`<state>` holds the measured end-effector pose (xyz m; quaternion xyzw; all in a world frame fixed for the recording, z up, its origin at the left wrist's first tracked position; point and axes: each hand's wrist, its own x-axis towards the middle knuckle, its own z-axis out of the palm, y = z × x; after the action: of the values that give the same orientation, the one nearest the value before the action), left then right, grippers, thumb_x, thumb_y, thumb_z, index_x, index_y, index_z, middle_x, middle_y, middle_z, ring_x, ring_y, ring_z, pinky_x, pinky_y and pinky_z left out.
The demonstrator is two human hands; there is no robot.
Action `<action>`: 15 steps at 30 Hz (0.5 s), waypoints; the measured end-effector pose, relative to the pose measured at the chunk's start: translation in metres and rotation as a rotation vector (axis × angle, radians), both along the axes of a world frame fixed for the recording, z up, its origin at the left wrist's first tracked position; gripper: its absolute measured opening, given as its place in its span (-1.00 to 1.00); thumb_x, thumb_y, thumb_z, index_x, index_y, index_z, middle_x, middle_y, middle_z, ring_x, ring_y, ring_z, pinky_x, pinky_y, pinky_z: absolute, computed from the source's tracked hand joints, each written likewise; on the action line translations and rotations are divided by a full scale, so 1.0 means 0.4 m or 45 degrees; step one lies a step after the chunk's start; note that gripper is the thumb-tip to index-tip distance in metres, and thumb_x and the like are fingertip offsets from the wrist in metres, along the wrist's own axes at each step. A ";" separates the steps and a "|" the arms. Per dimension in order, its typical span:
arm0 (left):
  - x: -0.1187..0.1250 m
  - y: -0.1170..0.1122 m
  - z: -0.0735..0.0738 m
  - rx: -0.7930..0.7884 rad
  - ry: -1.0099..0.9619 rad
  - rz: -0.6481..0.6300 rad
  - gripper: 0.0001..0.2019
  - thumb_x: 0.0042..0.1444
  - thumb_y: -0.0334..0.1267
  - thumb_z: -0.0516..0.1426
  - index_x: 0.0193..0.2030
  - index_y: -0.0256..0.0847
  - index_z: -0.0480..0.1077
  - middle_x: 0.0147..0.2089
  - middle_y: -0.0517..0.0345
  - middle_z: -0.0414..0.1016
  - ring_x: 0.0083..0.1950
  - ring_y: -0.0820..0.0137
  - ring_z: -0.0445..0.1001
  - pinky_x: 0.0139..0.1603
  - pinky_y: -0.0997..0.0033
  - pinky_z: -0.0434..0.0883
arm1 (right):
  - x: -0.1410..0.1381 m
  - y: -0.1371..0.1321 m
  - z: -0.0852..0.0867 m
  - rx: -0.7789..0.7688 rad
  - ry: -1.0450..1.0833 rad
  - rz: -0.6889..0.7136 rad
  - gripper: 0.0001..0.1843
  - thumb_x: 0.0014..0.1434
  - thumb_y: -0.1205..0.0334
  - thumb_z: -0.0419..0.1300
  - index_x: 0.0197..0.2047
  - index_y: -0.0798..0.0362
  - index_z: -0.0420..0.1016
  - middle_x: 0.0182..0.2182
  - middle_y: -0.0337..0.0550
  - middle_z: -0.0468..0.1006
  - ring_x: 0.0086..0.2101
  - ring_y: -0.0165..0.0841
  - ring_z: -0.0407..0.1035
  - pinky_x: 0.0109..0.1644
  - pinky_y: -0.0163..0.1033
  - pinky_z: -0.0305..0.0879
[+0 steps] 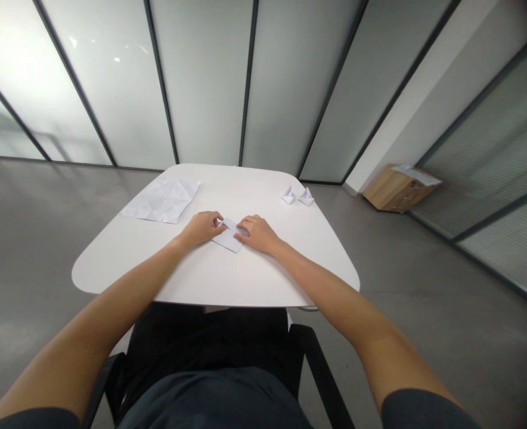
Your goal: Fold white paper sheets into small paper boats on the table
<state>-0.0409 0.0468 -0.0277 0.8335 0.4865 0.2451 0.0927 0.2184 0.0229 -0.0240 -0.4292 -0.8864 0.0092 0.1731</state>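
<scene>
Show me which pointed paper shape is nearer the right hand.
The left pointed shape of the pair; the other pointed shape stands farther right, closer to the edge of the table and farther from the right hand.

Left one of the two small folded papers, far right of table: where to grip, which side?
Likely pinch the left folded piece by its raised peak, from above, with the nearer right hand. The peak stands above the wider base; the other folded piece sits close on the right, so that side looks tight.

Wht paper (226, 241), folded, lies askew nr mid of tbl (254, 280).
</scene>
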 end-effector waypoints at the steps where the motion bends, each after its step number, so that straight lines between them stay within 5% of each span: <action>1: 0.000 -0.001 0.000 0.003 -0.001 -0.001 -0.62 0.22 0.06 0.24 0.01 -0.16 0.59 -0.15 0.06 0.67 -0.20 0.25 0.59 -0.11 0.29 0.42 | -0.002 -0.001 0.002 -0.003 -0.003 -0.010 -0.57 0.41 -0.06 0.28 0.13 0.09 0.65 0.10 0.06 0.63 0.07 -0.11 0.42 0.23 -0.04 0.28; 15: -0.005 0.017 -0.017 -0.040 -0.056 -0.041 -0.62 0.20 0.02 0.25 0.04 -0.15 0.55 -0.09 0.10 0.67 -0.21 0.29 0.58 -0.11 0.32 0.43 | -0.016 0.003 -0.010 0.038 0.013 -0.036 -0.61 0.49 0.13 0.18 0.25 0.12 0.56 0.12 0.07 0.65 0.11 -0.17 0.47 0.29 -0.12 0.27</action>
<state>-0.0430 0.0536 -0.0344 0.8340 0.4747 0.2542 0.1203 0.2120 0.0241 -0.0280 -0.4390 -0.8794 -0.0040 0.1842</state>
